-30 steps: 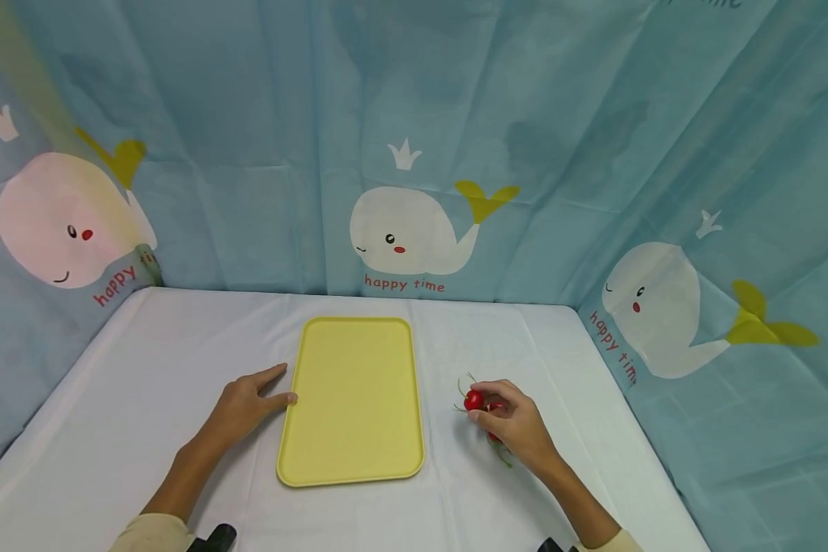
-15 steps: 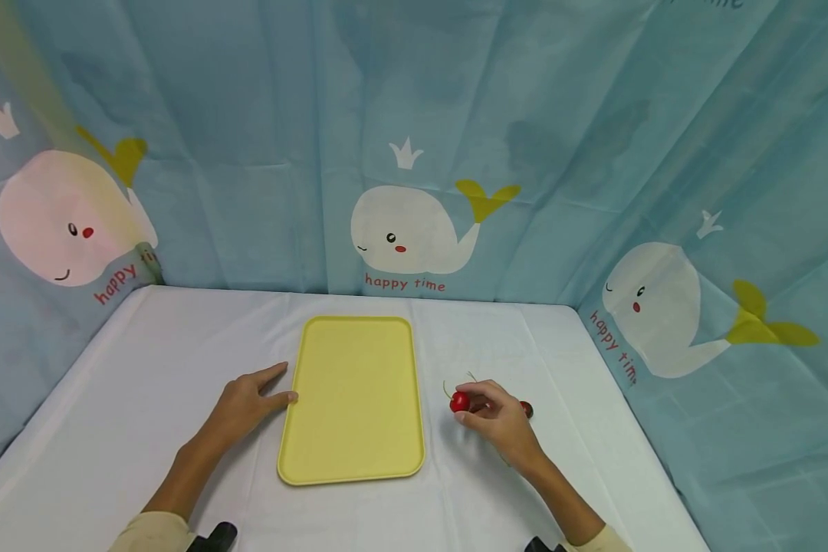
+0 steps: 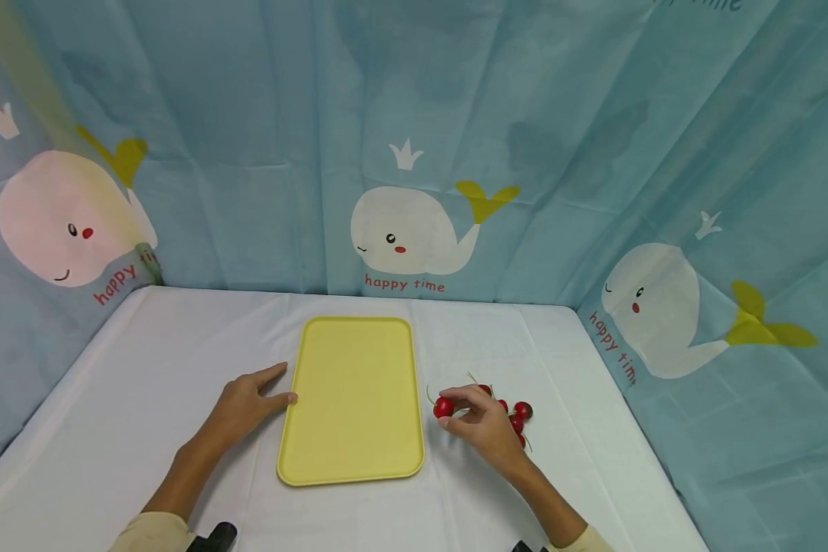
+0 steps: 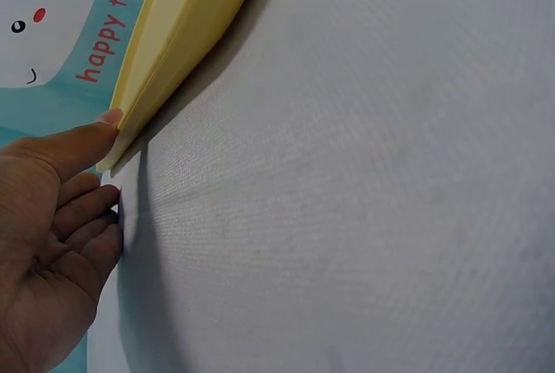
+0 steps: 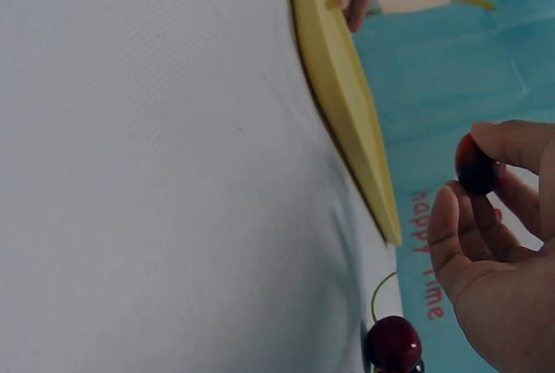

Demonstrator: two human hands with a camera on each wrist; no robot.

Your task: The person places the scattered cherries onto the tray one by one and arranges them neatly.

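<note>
My right hand (image 3: 486,425) pinches a red cherry (image 3: 443,407) between thumb and fingertips, just right of the tray, its thin green stem pointing up. The right wrist view shows this cherry (image 5: 478,166) looking dark. Several more cherries (image 3: 523,411) lie on the cloth behind the right hand, which partly covers them. A rectangular yellow tray (image 3: 352,399) with a low raised rim lies in the middle with nothing on it. My left hand (image 3: 244,402) rests at its left side. In the left wrist view the thumb (image 4: 100,136) touches the rim while the other fingers bend loosely below.
A white cloth (image 3: 179,337) covers the table. Blue curtains (image 3: 248,222) printed with whales stand along the back and both sides. One loose cherry (image 5: 394,343) shows low in the right wrist view.
My right hand has moved left toward the tray with the pinched cherry, uncovering more of the cherries behind it. The left hand and the tray have stayed in place.
</note>
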